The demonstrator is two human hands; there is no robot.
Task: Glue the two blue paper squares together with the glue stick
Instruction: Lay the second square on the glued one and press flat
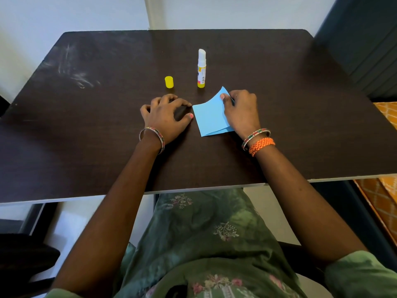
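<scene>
Two blue paper squares (209,118) lie stacked on the dark table (86,125), the lower one peeking out along the near edge. My right hand (241,112) pinches the far right corner of the top square and curls it upward. Resting on the table just left of the papers, my left hand (165,117) has its fingers spread, its fingertips close to the paper's left edge. Behind the papers the glue stick (202,68) stands upright, uncapped, with white glue showing. Its yellow cap (169,82) stands to its left.
The table's near edge (193,189) runs just above my lap. White scuff marks (75,72) cover the table's far left. A dark panel (365,50) stands at the right, with orange patterned fabric (384,190) below it.
</scene>
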